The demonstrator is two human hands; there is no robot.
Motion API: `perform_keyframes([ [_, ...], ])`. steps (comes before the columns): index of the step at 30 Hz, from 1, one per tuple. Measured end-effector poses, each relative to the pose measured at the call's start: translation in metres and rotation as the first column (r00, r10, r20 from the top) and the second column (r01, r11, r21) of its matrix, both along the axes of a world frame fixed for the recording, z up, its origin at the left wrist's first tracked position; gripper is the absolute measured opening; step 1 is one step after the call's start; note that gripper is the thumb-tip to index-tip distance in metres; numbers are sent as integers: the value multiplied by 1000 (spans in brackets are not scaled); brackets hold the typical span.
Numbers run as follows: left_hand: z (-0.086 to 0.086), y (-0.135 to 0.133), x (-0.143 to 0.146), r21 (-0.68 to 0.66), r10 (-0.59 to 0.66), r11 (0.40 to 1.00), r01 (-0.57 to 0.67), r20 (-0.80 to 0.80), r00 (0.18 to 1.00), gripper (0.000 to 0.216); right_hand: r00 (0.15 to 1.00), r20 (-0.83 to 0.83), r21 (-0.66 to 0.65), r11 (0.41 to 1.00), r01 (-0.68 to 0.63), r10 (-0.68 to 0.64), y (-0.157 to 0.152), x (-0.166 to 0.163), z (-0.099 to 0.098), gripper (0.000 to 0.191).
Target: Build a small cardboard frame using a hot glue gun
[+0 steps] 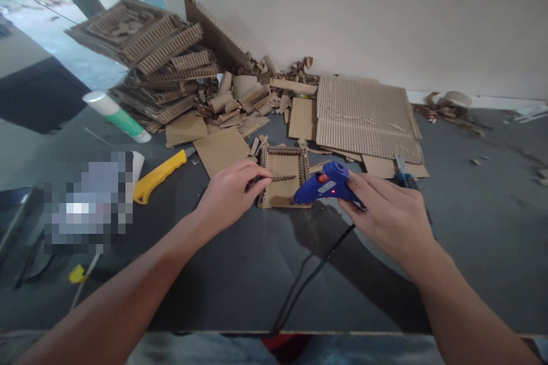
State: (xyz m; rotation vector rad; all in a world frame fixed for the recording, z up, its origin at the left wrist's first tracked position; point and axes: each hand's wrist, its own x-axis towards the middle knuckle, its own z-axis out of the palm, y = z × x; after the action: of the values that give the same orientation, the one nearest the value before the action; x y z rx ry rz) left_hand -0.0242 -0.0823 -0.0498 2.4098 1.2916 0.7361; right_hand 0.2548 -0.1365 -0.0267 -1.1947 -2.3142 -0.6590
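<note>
My left hand (233,191) pinches a thin strip of corrugated cardboard (283,178) by its left end, above a small cardboard tray (282,161). Raised corrugated walls run along the tray's back and both sides, while its front edge lies flat. In my right hand (387,208) is a blue hot glue gun (327,185) with a small red light glowing on its side. Its nozzle points down and left at the tray's front right corner; whether it touches cannot be made out. A black cord (314,274) trails from the gun to the table's front edge.
A yellow-handled cutter (160,175) and a white-green tube (117,117) lie left, near a blurred-out object (89,202). Stacked cardboard frames (149,57) stand behind, beside a heap of scraps (248,97). Corrugated sheets (368,117) lie behind the gun, and a teal tool (405,175) lies right.
</note>
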Motion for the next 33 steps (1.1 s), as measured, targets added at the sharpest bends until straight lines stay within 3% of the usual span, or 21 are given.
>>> perform_keyframes([
  [10,0,0,0,9,2,1000,-2,-5,1000,15,996,87,2,1000,11,-11,-7,1,14,21],
  [30,1,-1,0,35,-11,999,10,11,1000,18,995,95,17,1000,19,-20,-12,1,22,21],
  [33,7,-2,1,62,-38,997,37,25,999,17,999,30,47,998,40,-42,-8,4,17,18],
])
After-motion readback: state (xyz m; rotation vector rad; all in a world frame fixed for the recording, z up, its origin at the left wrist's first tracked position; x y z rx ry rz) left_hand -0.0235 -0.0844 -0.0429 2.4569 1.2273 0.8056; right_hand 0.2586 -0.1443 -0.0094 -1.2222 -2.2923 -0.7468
